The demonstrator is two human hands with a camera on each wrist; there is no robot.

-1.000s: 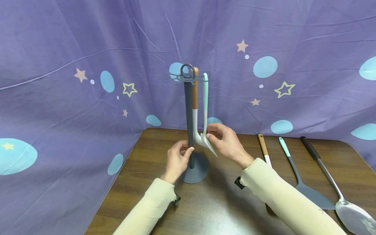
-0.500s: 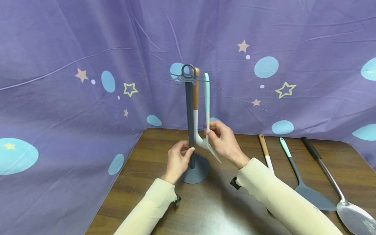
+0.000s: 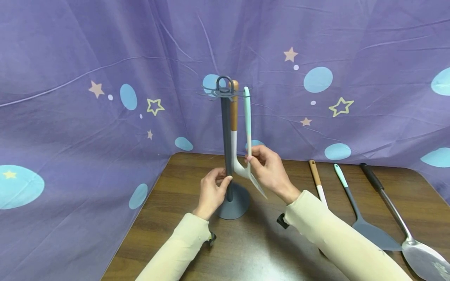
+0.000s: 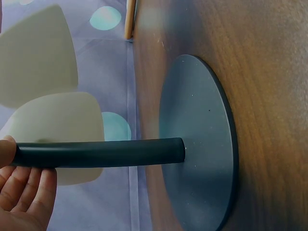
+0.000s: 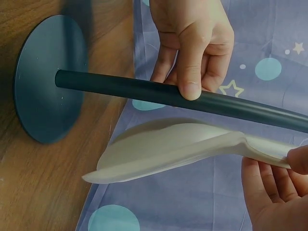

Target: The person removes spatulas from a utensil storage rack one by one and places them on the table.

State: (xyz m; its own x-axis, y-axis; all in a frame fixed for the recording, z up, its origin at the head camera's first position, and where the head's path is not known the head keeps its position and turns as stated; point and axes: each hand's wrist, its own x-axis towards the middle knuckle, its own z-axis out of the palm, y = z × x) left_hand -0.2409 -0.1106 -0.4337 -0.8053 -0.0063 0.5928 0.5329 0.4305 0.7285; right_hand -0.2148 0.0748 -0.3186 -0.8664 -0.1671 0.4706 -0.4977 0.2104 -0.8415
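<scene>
A dark grey utensil stand [image 3: 226,136] stands upright on its round base [image 4: 199,144]. My left hand [image 3: 212,191] pinches the lower part of its pole between thumb and fingers. My right hand [image 3: 270,169] pinches the white neck of a spatula with a mint handle [image 3: 247,113], whose handle end is up at the stand's hook ring. Whether the handle is on a hook is too small to tell. Behind it hangs a white utensil with a brown handle [image 3: 234,117]. In the right wrist view, the spatula's pale blade [image 5: 159,161] partly covers that utensil's head.
On the wooden table [image 3: 158,226] at the right lie a brown-and-white-handled utensil [image 3: 315,175], partly under the right sleeve, a grey spatula with a mint handle [image 3: 374,234] and a metal wok turner with a black handle [image 3: 395,212]. A purple curtain [image 3: 175,39] hangs behind.
My right fingers have closed on the spatula's neck. Its blade has swung slightly right and down, away from the brown-handled utensil. My left hand keeps its place on the pole.
</scene>
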